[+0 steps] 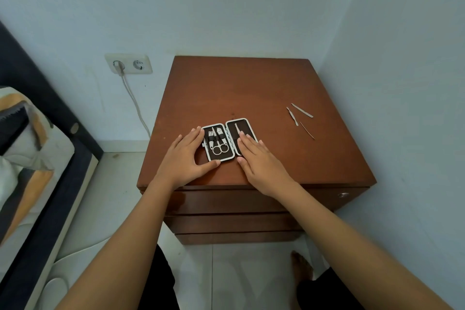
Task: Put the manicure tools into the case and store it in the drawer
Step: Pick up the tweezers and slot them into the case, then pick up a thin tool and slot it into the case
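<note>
Manicure case (227, 139) lies open and flat on a brown wooden nightstand (251, 88), near the middle of its front edge, both halves side by side with their pale rims showing. Small scissors (219, 148) and several other metal tools sit strapped in the left half, though their exact kinds are too small to make out; one slim tool (237, 128) shows in the right half, its lower end covered by fingers. A person's left hand (185, 156) rests against the case's left side, fingers spread a little along the rim and the thumb touching the near edge, gripping nothing. The right hand (259, 161) lies palm down on the right half, fingers straight and close together, hiding most of that half's lining. Three loose metal tools wait well apart from the case, toward the nightstand's right edge: a longer flat one (302, 110), a shorter one (292, 116) just beside it, and a very thin one (307, 130) nearest the front, hard to identify. Closed drawers (226, 202) stack below the front edge, partly hidden by the forearms, with a small round metal fitting (343, 194) at the right. A wall socket (128, 64) with a plugged-in cable (136, 103) sits left of the nightstand, and a bed (32, 148) is cut off at the left border.
</note>
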### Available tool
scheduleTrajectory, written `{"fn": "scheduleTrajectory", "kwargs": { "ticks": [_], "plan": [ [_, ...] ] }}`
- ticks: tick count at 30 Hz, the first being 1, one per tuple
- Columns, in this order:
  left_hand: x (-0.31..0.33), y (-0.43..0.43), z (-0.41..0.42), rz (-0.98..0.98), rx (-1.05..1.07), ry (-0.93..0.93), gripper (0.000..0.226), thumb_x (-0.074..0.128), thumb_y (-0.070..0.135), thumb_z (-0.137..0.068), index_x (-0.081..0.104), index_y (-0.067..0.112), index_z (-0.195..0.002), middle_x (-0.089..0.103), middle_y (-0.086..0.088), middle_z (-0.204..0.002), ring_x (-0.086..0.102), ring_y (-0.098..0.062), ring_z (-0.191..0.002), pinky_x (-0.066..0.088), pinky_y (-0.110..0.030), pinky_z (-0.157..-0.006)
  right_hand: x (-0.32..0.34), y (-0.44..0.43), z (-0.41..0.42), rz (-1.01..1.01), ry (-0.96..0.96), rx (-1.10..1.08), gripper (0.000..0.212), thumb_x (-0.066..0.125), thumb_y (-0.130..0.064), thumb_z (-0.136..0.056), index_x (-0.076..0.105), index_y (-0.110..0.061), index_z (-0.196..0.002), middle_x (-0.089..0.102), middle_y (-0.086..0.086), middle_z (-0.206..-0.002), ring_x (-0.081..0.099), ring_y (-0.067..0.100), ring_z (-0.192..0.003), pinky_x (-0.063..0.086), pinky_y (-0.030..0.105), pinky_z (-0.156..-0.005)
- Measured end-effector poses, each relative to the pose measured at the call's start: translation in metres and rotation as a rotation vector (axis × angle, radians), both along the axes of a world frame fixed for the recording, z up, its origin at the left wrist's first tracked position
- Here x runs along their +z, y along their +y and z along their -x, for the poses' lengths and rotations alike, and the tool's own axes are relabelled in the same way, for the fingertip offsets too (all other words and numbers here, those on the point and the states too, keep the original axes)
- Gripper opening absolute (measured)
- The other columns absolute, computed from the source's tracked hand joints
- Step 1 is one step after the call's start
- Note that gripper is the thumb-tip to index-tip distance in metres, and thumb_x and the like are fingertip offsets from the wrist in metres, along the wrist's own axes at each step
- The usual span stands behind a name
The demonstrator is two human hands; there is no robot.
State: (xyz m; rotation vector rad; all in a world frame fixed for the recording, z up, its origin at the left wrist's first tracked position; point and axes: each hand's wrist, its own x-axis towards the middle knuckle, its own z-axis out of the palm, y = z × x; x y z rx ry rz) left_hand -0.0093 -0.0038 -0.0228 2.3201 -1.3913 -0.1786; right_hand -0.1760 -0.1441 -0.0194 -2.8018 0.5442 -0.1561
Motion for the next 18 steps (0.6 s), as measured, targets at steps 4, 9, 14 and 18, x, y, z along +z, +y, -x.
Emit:
{"fn": "scheduleTrajectory", "kwargs": {
  "ticks": [4, 9, 14, 18],
  "plan": [
    [0.0, 0.0, -0.001, -0.001, 0.003, -0.002, 0.105, 0.033, 0.079, -0.065, 0.016, 0.02, -0.149, 0.015, 0.005, -0.158, 0.009, -0.005, -0.144, -0.001, -0.026, -0.115, 0.0, 0.005, 0.011, -0.086, -0.087, 0.005, 0.051, 0.031, -0.032, -0.101, 0.023, -0.013, -0.147, 0.018, -0.001, -0.158, 0.013, 0.009, -0.146, 0.004, 0.025, -0.118],
    [-0.001, -0.001, -0.002, -0.002, -0.002, -0.005, 0.104, 0.033, 0.08, -0.066, 0.015, 0.021, -0.149, 0.014, 0.006, -0.158, 0.01, -0.005, -0.144, 0.0, -0.026, -0.115, 0.024, -0.048, 0.017, -0.267, -0.459, -0.28, 0.037, 0.044, -0.02, -0.096, 0.054, -0.005, -0.128, 0.053, 0.012, -0.137, 0.045, 0.021, -0.131, 0.025, 0.022, -0.109],
    [-0.001, -0.001, -0.001, 0.002, 0.002, -0.004, 0.104, 0.033, 0.08, -0.065, 0.016, 0.021, -0.149, 0.014, 0.006, -0.157, 0.01, -0.004, -0.144, 0.0, -0.026, -0.116, 0.027, -0.141, 0.019, -0.205, -0.439, -0.687, 0.03, 0.051, -0.009, -0.09, 0.06, -0.001, -0.118, 0.058, 0.018, -0.125, 0.053, 0.032, -0.116, 0.035, 0.03, -0.099],
    [-0.002, -0.001, -0.001, 0.016, 0.009, -0.017, 0.103, 0.034, 0.079, -0.066, 0.017, 0.021, -0.149, 0.015, 0.006, -0.157, 0.01, -0.004, -0.143, 0.0, -0.026, -0.116, 0.013, -0.171, 0.016, -0.224, -0.36, -0.833, 0.023, 0.061, -0.019, -0.086, 0.066, -0.007, -0.105, 0.057, 0.018, -0.118, 0.052, 0.034, -0.112, 0.041, 0.036, -0.096]
  ]
}}
